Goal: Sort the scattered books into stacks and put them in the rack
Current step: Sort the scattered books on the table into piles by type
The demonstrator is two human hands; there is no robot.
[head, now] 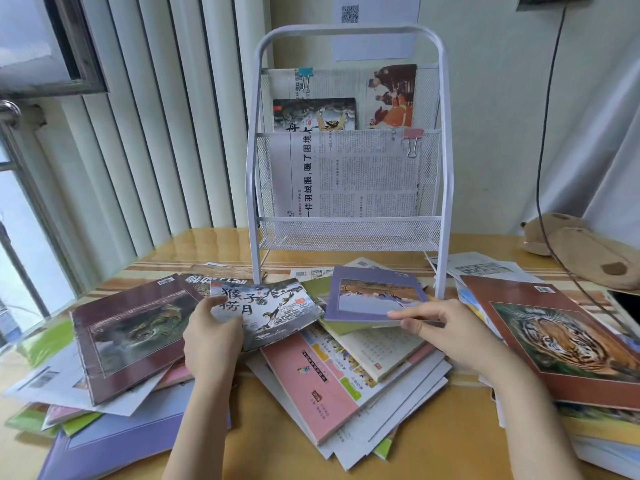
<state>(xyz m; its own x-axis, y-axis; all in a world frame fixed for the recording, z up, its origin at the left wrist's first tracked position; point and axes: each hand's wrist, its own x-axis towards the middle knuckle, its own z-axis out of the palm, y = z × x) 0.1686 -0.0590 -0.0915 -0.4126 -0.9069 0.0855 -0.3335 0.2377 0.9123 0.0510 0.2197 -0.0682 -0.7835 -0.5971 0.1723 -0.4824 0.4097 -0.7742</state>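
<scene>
Wooden table (450, 427) by window; white mesh rack (349, 161) stands at back, newspapers already in it. Books lie scattered, unsorted. Left hand (213, 341) grips the monkey picture book (273, 310); right hand (446, 329) pinches the purple book (374, 292), likely pulling like sizes together.

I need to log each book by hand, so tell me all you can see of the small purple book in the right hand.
The purple book is thin and soft-covered, with a lilac border framing a picture in orange, white and blue; what it depicts is too blurred to tell. A small barcode label sits near its far right corner. It is closed, face up and tilted, lifted slightly above the pile. The right hand pinches its near right edge. It hangs just in front of the white rack.
</scene>
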